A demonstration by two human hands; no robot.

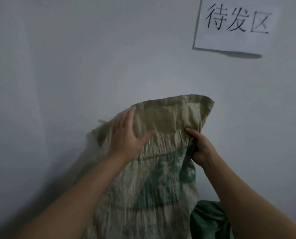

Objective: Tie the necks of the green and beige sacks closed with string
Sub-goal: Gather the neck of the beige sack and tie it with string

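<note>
A beige woven sack (161, 169) with faded green print stands upright against the wall, its top edge unfolded and spread wide. My left hand (126, 135) lies flat on the sack's upper left part, fingers straight and thumb spread over the cloth. My right hand (198, 145) grips a gathered fold at the sack's right side, thumb pressing on the front. A green sack (211, 219) shows at the lower right, partly hidden by my right forearm. No string is visible.
A plain pale wall (75, 66) fills the background right behind the sacks. A white paper sign (238, 26) with black characters is stuck on the wall at the upper right.
</note>
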